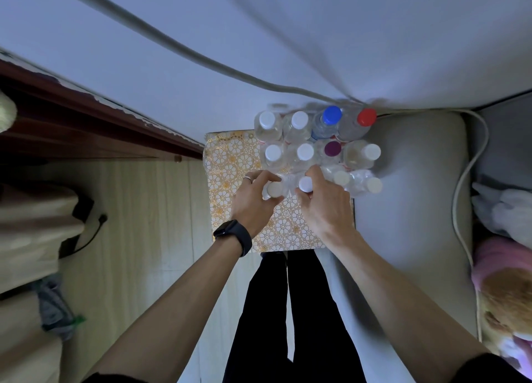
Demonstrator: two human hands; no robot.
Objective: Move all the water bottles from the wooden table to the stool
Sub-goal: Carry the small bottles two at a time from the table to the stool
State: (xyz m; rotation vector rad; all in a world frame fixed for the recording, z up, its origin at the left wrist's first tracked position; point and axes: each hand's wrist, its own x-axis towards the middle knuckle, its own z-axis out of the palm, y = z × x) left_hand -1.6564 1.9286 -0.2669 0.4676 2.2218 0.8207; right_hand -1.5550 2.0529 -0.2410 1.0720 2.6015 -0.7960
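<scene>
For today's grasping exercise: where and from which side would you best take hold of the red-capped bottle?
Grip the red-capped bottle around its neck just under the cap, coming from above: it stands upright in the back corner, hemmed in by the blue-capped bottle and others, leaving only its top free.

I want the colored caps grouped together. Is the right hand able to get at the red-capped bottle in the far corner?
Probably not yet: the right hand is gripping a white-capped bottle, and the red-capped bottle stands two rows behind it.

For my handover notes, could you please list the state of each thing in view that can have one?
Left hand: closed around the cream-capped bottle.
Right hand: gripping the white-capped bottle.
Blue-capped bottle: upright, capped.
Red-capped bottle: upright, capped.
Purple-capped bottle: upright, capped.
Patterned surface: left part bare.
</scene>
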